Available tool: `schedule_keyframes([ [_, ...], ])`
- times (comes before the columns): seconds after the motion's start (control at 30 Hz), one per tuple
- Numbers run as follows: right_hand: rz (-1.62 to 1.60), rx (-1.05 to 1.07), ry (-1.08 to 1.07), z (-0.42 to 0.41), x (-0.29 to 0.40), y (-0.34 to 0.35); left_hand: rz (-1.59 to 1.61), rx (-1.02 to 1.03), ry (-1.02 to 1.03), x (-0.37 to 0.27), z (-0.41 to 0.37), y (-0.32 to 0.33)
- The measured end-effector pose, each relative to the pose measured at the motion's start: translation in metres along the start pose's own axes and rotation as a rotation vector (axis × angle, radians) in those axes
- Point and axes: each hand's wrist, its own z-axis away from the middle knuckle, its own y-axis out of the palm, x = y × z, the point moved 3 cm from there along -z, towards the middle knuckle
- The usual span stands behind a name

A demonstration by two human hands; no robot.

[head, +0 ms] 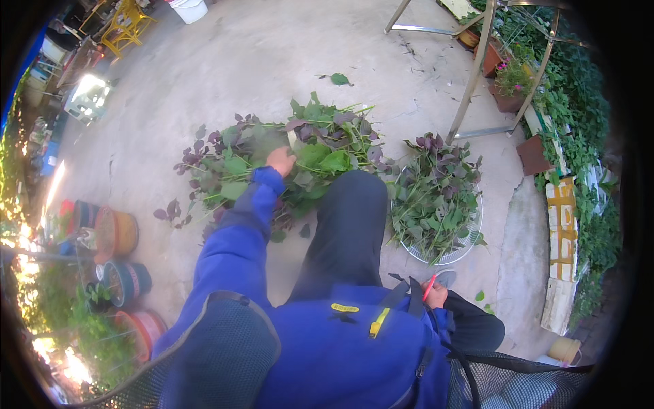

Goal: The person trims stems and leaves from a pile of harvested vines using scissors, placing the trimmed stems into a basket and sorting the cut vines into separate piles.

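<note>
My left hand (282, 161) reaches into a spread heap of cut leafy stems (240, 145) on the concrete, green and purple like perilla. Its fingertips are partly lost among blurred leaves, so a grip there cannot be made out. A pale strip (293, 139) shows just beyond the fingers. Near my right knee, my right hand (436, 295) is closed around a slim red tool handle (429, 288); what the tool is does not show clearly. More such stems (434, 204) fill a round wire-mesh basket (480, 220) to the right of my knee.
Metal frame legs (475, 71) stand at the upper right, beside flowerpots (506, 99) and a planted border. Along the left are several planters (120, 232) and a bright reflective box (89, 99). A white bucket (189, 10) and a yellow chair (125, 28) stand farther off.
</note>
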Motion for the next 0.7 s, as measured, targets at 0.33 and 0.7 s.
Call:
schedule_keyframes([
  [0.33, 0.213, -0.033, 0.001, 0.011, 0.014, -0.012, 1.715, -0.148, -0.714, 0.076, -0.085, 0.081],
  [0.7, 0.201, 0.052, 0.143, -0.012, -0.044, -0.005, -0.110, -0.410, -0.147, -0.050, -0.021, -0.025],
])
